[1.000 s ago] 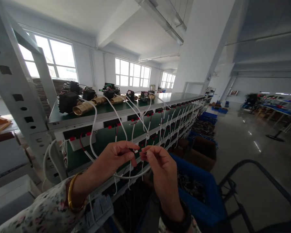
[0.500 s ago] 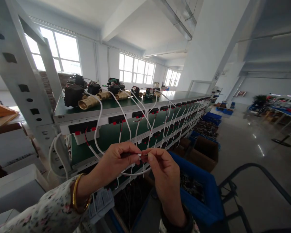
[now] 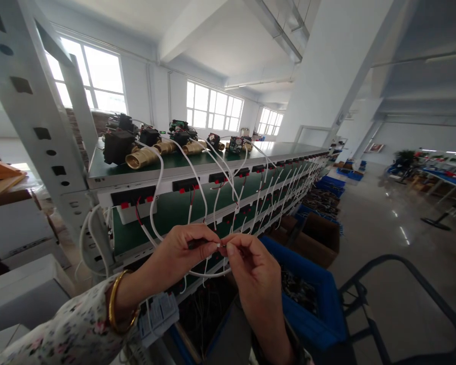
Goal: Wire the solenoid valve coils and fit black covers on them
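Note:
My left hand (image 3: 188,248) pinches the small white end of a cable (image 3: 218,245) between thumb and fingertips. Fingertip to fingertip with it, my right hand (image 3: 256,263) is closed on what look like the cable's thin wires, mostly hidden by the fingers. A white cable (image 3: 209,275) loops below both hands. Behind them, black terminal blocks with red levers (image 3: 133,196) line the shelf edge, with red and black wires plugged in. Brass valves with black actuators (image 3: 140,157) lie on the green shelf top (image 3: 152,166), white cables trailing from them.
A grey perforated rack post (image 3: 47,132) stands at the left, with white boxes (image 3: 30,294) below it. Down on the right are a blue crate (image 3: 327,299) of dark parts, a cardboard box (image 3: 319,241) and a dark trolley handle (image 3: 399,261).
Both hands stay pinched together at nearly the same spot; the gap between the fingertips looks slightly narrower. The view has shifted slightly, and the shelf sits a little further right.

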Demonstrator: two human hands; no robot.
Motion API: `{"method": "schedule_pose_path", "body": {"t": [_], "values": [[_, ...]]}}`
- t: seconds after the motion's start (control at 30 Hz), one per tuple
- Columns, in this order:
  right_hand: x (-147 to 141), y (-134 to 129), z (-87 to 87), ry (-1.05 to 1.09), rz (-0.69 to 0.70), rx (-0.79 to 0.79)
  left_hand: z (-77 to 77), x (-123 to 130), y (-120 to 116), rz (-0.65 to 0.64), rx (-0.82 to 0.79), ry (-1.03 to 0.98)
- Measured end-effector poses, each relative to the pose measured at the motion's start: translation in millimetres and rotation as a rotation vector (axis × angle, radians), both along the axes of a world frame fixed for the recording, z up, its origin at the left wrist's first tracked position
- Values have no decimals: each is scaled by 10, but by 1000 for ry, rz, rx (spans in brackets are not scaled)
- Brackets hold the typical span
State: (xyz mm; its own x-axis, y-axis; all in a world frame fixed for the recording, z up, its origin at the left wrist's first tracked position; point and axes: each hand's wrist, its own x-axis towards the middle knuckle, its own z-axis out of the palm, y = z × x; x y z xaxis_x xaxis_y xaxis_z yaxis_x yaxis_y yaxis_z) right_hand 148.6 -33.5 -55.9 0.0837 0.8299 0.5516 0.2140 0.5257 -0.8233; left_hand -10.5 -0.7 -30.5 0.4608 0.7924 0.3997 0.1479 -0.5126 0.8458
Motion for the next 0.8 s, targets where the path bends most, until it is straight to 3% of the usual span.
{"method": "schedule_pose_path", "body": {"t": [0.27, 0.8], "values": [[-25, -15, -5, -31, 3, -26, 37, 14, -90, 117, 164, 143], [-59, -60, -45, -5, 15, 64, 25, -31, -91, -82, -139, -9]]}}
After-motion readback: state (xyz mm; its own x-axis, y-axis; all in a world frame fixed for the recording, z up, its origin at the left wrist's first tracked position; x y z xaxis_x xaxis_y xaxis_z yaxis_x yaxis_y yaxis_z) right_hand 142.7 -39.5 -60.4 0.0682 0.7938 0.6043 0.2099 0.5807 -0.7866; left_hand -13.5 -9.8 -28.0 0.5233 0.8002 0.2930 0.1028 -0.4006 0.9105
